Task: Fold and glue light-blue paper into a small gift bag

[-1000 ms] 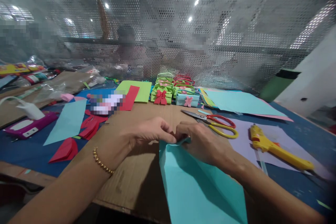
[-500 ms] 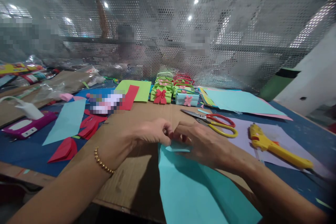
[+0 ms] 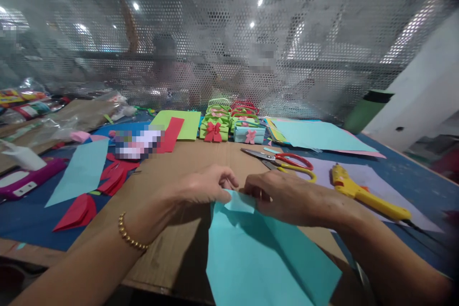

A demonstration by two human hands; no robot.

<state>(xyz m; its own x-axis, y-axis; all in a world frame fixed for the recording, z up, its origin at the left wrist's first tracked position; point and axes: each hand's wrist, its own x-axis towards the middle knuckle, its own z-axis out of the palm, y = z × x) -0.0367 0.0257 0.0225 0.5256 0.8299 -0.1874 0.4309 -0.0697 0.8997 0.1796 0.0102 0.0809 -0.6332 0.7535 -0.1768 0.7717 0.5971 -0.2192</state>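
A turquoise paper sheet [image 3: 251, 253] stretches from my fingers toward me, its far end folded over into a small flap. My left hand [image 3: 211, 184], below a gold bead bracelet [image 3: 129, 236], pinches the flap's left corner between thumb and fingers. At the flap's right side, my right hand [image 3: 274, 193] grips the paper with curled fingers. Beneath both hands lies a brown cardboard sheet [image 3: 158, 253]. Just beyond my right hand rest scissors [image 3: 283, 160] with one red and one yellow handle loop.
Small paper bags with bows [image 3: 215, 131] stand at the back. To the right are a yellow glue gun [image 3: 373, 201] on lilac paper, a stack of coloured sheets [image 3: 322, 135] and a green bottle [image 3: 369, 110]. Red paper pieces [image 3: 77, 213] and a purple power strip [image 3: 36, 179] lie left.
The folded flap stands up more and shows more of its face. My hands have shifted slightly apart along it. The whole view has moved a little, so things sit further left.
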